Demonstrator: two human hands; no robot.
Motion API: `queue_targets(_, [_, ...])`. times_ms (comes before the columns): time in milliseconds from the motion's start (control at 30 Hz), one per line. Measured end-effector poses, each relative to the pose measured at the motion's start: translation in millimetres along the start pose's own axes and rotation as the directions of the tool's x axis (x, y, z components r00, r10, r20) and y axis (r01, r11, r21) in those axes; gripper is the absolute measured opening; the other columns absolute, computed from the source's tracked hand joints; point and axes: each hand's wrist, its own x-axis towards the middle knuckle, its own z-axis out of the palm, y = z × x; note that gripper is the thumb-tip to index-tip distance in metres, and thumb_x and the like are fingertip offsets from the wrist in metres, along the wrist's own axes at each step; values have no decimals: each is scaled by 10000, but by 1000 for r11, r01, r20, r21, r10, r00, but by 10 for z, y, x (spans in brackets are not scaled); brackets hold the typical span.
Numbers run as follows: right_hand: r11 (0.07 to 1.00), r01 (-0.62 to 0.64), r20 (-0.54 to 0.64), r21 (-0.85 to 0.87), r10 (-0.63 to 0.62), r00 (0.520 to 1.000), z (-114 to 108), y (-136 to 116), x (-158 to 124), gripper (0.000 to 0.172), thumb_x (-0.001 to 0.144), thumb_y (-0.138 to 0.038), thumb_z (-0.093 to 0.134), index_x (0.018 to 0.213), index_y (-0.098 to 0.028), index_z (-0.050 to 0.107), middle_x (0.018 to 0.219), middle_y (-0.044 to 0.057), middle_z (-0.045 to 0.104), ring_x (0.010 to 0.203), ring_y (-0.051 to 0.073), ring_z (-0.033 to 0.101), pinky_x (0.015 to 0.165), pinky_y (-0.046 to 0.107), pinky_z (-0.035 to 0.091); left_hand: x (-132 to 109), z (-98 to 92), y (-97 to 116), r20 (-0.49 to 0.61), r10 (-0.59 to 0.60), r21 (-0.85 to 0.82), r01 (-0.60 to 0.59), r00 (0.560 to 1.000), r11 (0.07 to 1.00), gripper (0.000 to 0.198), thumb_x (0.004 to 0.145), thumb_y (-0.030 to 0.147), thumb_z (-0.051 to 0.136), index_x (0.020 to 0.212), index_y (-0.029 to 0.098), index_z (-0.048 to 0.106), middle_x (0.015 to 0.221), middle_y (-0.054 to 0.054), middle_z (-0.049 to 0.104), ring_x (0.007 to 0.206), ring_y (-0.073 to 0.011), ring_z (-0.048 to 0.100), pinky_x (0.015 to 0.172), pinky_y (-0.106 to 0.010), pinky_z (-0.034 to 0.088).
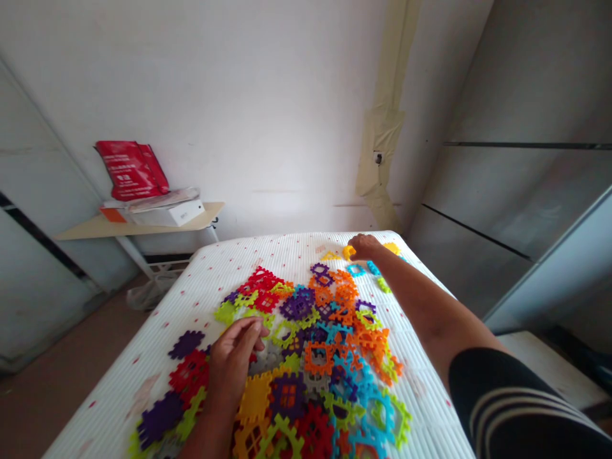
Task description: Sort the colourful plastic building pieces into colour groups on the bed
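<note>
My right hand [366, 246] stretches to the far right part of the bed, its fingers closed on a yellow interlocking puzzle piece [349, 252]. A flat yellow piece [330, 255] lies just left of it, and a larger yellow piece [392, 248] lies to its right behind the wrist. Nearer to me, a light blue square frame piece [355, 270] rests on the sheet. My left hand [238, 344] is over the left side of a big heap of coloured interlocking pieces [289, 398], fingers curled in; whatever they may hold is hidden.
A white dotted sheet [162, 350] covers the bed. Loose purple [186, 344] and red pieces [261, 278] spread around the heap. At the left stands a small table [90, 227] with a white box [179, 213] and a red bag [130, 171]. Grey cabinets [516, 191] flank the right.
</note>
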Motion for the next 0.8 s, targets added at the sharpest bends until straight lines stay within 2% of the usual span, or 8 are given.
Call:
queue_targets(300, [1000, -24, 36, 4, 24, 999, -7, -48, 17, 426, 742, -362, 611, 1132, -193, 614, 1108, 124, 634, 1027, 266, 567, 799, 350, 440, -8, 5, -6, 15, 8, -28, -8, 1000, 1000, 307, 733, 439, 619, 859, 160, 615, 693, -21, 628, 550, -115, 503, 521, -232, 406])
queue_targets(433, [999, -36, 33, 24, 35, 999, -74, -60, 10, 461, 728, -359, 641, 1146, -167, 601, 1144, 150, 613, 1040, 289, 556, 808, 377, 436, -22, 17, 13, -57, 27, -80, -31, 998, 996, 317, 746, 433, 603, 902, 158, 608, 688, -14, 618, 534, -113, 500, 494, -225, 392])
queue_targets(533, [991, -5, -71, 136, 14, 997, -203, -175, -43, 452, 735, -301, 648, 1149, -128, 595, 1175, 180, 588, 1070, 299, 530, 839, 378, 410, -5, 20, 7, -154, 68, -132, -89, 986, 987, 292, 766, 414, 580, 894, 152, 607, 691, -13, 614, 537, -104, 494, 518, -221, 398])
queue_targets(600, [959, 75, -171, 274, -28, 985, -313, -365, -127, 398, 768, -235, 612, 1131, -71, 603, 1159, 209, 586, 1066, 289, 531, 849, 351, 392, 18, 16, -11, -224, 82, -160, -120, 971, 980, 286, 770, 410, 573, 883, 150, 606, 710, -20, 615, 558, -103, 503, 539, -219, 405])
queue_targets(667, [908, 191, -221, 373, -113, 969, -423, -656, -270, 323, 812, -191, 549, 1093, -51, 624, 1105, 193, 617, 998, 234, 569, 819, 290, 394, 43, 7, -35, -280, 82, -185, -138, 957, 973, 293, 768, 416, 570, 884, 149, 606, 745, -30, 618, 593, -110, 521, 559, -221, 415])
queue_targets(733, [848, 323, -217, 421, -252, 943, -520, -1018, -472, 247, 840, -174, 511, 1028, -119, 663, 996, 95, 674, 848, 142, 608, 733, 206, 404, 62, -4, -58, -313, 78, -203, -147, 946, 968, 302, 771, 422, 561, 894, 150, 604, 779, -37, 621, 627, -115, 536, 582, -223, 425])
queue_targets(800, [748, 471, -216, 467, -420, 881, -602, -1396, -716, 197, 845, -201, 529, 965, -215, 685, 909, -19, 695, 763, 77, 610, 674, 142, 395, 72, -15, -75, -322, 76, -212, -150, 944, 966, 303, 777, 421, 550, 906, 152, 602, 801, -40, 621, 643, -118, 544, 593, -224, 429])
